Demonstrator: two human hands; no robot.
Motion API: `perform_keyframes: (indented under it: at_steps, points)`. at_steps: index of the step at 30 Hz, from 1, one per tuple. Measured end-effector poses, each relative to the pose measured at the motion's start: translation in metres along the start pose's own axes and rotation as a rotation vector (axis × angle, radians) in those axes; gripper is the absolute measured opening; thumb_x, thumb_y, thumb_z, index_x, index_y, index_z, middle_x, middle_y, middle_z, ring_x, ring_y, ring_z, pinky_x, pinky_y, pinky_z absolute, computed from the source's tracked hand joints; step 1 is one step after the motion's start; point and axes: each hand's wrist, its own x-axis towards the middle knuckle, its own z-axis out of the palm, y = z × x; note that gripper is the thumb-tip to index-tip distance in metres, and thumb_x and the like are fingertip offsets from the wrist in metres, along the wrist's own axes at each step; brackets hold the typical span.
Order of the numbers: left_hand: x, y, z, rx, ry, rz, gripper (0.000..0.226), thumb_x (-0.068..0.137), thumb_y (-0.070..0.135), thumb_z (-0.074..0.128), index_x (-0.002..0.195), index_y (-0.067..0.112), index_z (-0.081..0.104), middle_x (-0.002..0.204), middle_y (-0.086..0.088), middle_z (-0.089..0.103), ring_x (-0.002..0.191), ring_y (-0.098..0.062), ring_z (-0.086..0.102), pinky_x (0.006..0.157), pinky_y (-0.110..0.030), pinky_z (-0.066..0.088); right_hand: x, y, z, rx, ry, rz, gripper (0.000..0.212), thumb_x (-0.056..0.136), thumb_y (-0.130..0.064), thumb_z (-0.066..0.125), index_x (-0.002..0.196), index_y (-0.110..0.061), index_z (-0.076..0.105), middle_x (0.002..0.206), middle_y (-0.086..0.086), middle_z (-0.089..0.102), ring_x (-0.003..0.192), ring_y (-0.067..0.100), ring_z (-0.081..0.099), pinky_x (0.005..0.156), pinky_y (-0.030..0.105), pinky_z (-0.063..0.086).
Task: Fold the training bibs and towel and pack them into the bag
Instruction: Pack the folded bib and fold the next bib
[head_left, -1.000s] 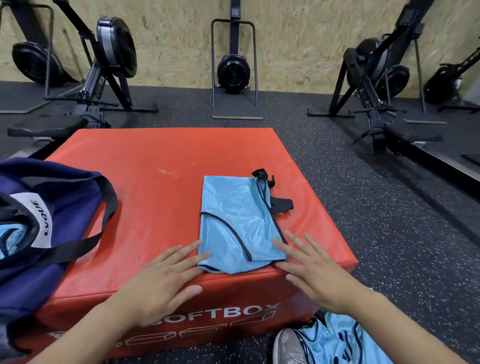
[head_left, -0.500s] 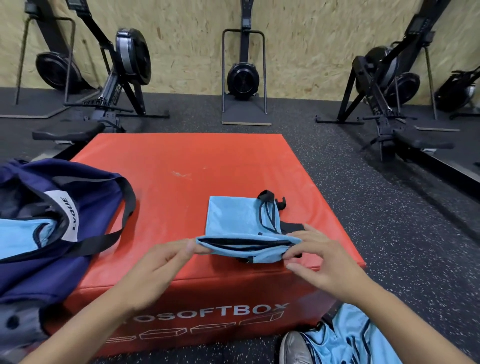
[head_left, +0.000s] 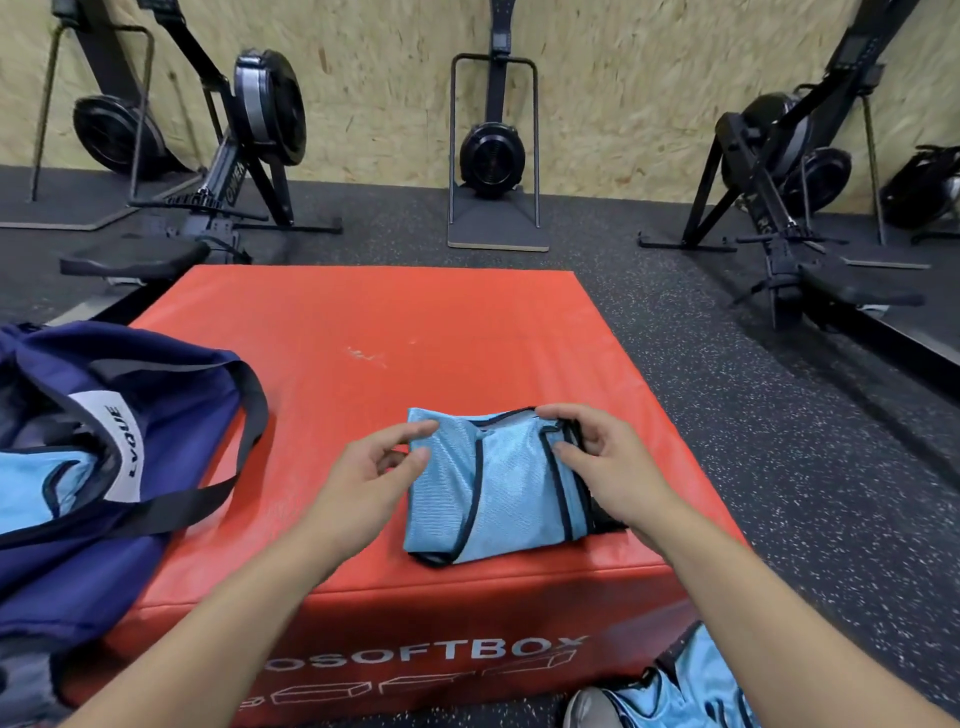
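Blue mesh bib (head_left: 498, 483) lies folded near the red box's (head_left: 363, 332) front edge, both my hands (head_left: 363, 467) (head_left: 597, 457) pinching its far corners; slippery layers could spring open on release.

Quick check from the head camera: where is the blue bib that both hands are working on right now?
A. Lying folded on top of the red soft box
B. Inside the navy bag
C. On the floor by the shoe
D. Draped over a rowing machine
A: the folded bib lies on the red soft box, with the left hand and right hand pinching its far corners.
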Motion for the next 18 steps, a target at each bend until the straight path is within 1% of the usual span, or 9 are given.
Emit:
perform_keyframes:
  at_steps: [1, 3, 4, 5, 7, 8, 11, 13, 18]
  points:
    - [0.008, -0.008, 0.003, 0.02, -0.005, -0.015, 0.028, 0.097, 0.019, 0.065, 0.121, 0.033, 0.068, 0.074, 0.002, 0.058, 0.072, -0.017, 0.046, 0.072, -0.032, 0.041, 0.007, 0.005, 0.003, -0.011, -0.002, 0.028, 0.043, 0.092, 0.011, 0.057, 0.116, -0.023, 0.07, 0.115, -0.01, 0.072, 0.11, 0.003, 0.065, 0.099, 0.019, 0.046]
    - [0.02, -0.021, 0.008, 0.055, -0.007, -0.045, 0.038, 0.096, 0.006, 0.063, 0.125, 0.03, 0.063, 0.066, 0.013, 0.055, 0.064, -0.007, 0.044, 0.066, -0.023, 0.041, 0.018, 0.018, 0.006, -0.041, 0.004, 0.093, 0.043, 0.092, 0.009, 0.057, 0.116, -0.023, 0.07, 0.113, -0.01, 0.072, 0.108, 0.003, 0.065, 0.101, 0.025, 0.048]
    - [0.024, -0.025, 0.009, 0.072, -0.012, -0.064, 0.042, 0.096, 0.002, 0.062, 0.128, 0.029, 0.06, 0.071, 0.015, 0.062, 0.063, -0.004, 0.048, 0.065, -0.02, 0.045, 0.022, 0.023, 0.007, -0.062, 0.011, 0.133, 0.043, 0.092, 0.008, 0.057, 0.115, -0.025, 0.071, 0.112, -0.01, 0.072, 0.106, 0.004, 0.065, 0.101, 0.028, 0.05]
    - [0.028, -0.029, 0.01, 0.101, -0.026, -0.093, 0.046, 0.095, 0.001, 0.062, 0.131, 0.029, 0.058, 0.087, 0.012, 0.069, 0.07, -0.004, 0.055, 0.07, -0.021, 0.051, 0.025, 0.03, 0.007, -0.088, 0.019, 0.175, 0.044, 0.091, 0.008, 0.057, 0.115, -0.027, 0.071, 0.111, -0.011, 0.072, 0.105, 0.004, 0.065, 0.101, 0.031, 0.051]
    - [0.033, -0.041, 0.011, 0.165, -0.057, -0.141, 0.053, 0.093, 0.002, 0.064, 0.134, 0.034, 0.053, 0.119, -0.002, 0.068, 0.095, -0.013, 0.064, 0.091, -0.033, 0.055, 0.029, 0.04, 0.007, -0.14, 0.024, 0.241, 0.046, 0.09, 0.007, 0.056, 0.113, -0.03, 0.071, 0.11, -0.012, 0.071, 0.106, 0.005, 0.065, 0.101, 0.034, 0.051]
    - [0.035, -0.045, 0.011, 0.18, -0.066, -0.145, 0.055, 0.092, 0.004, 0.064, 0.135, 0.036, 0.051, 0.126, -0.003, 0.065, 0.103, -0.016, 0.065, 0.097, -0.037, 0.053, 0.03, 0.045, 0.007, -0.158, 0.027, 0.256, 0.047, 0.089, 0.007, 0.056, 0.113, -0.031, 0.071, 0.111, -0.013, 0.071, 0.106, 0.005, 0.065, 0.102, 0.036, 0.051]
    - [0.039, -0.055, 0.009, 0.204, -0.065, -0.146, 0.061, 0.081, 0.023, 0.062, 0.138, 0.042, 0.048, 0.132, 0.003, 0.062, 0.114, -0.017, 0.062, 0.106, -0.046, 0.047, 0.033, 0.049, 0.01, -0.142, 0.049, 0.253, 0.05, 0.088, 0.009, 0.055, 0.11, -0.033, 0.071, 0.112, -0.014, 0.071, 0.107, 0.003, 0.065, 0.102, 0.035, 0.051]
    - [0.042, -0.06, 0.01, 0.234, -0.073, -0.13, 0.065, 0.08, 0.027, 0.06, 0.142, 0.039, 0.048, 0.135, 0.007, 0.059, 0.121, -0.018, 0.058, 0.109, -0.046, 0.044, 0.033, 0.046, 0.011, -0.083, 0.061, 0.251, 0.051, 0.088, 0.01, 0.054, 0.109, -0.033, 0.072, 0.111, -0.013, 0.072, 0.108, 0.002, 0.065, 0.102, 0.033, 0.051]
    - [0.043, -0.062, 0.014, 0.408, -0.047, -0.076, 0.058, 0.091, 0.005, 0.064, 0.145, 0.02, 0.049, 0.143, -0.001, 0.049, 0.13, -0.026, 0.05, 0.115, -0.042, 0.036, 0.034, 0.047, 0.009, -0.062, 0.087, 0.274, 0.043, 0.089, 0.003, 0.057, 0.11, -0.03, 0.073, 0.107, -0.012, 0.072, 0.104, 0.004, 0.067, 0.098, 0.031, 0.053]
